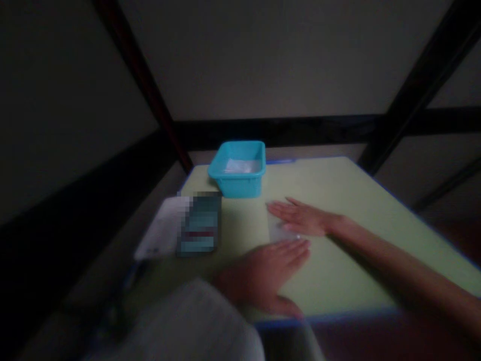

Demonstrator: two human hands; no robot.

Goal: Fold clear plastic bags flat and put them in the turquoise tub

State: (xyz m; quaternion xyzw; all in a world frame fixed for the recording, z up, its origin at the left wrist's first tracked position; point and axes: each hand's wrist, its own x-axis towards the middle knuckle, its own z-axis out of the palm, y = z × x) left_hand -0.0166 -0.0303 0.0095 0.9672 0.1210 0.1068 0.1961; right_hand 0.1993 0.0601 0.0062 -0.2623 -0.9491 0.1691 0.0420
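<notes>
A thin, clear plastic sheet or bag (277, 230) lies flat on the yellow-green table (319, 180). My right hand (302, 217) rests with its fingers stretched out over the sheet's upper right part. Along the lower edge of the sheet lies my left hand (268, 273), flat, its fingers pointing right and its thumb apart. Neither hand grips anything. Beyond them a turquoise basket (242, 185) stands near the far edge, with whitish, see-through material (242, 166) inside.
Left of my hands is a blurred-out dark flat object (199, 230), beside a white sheet (161, 228) at the table's left edge. Blue edging (424, 219) runs round the table. Dark bars cross the wall behind.
</notes>
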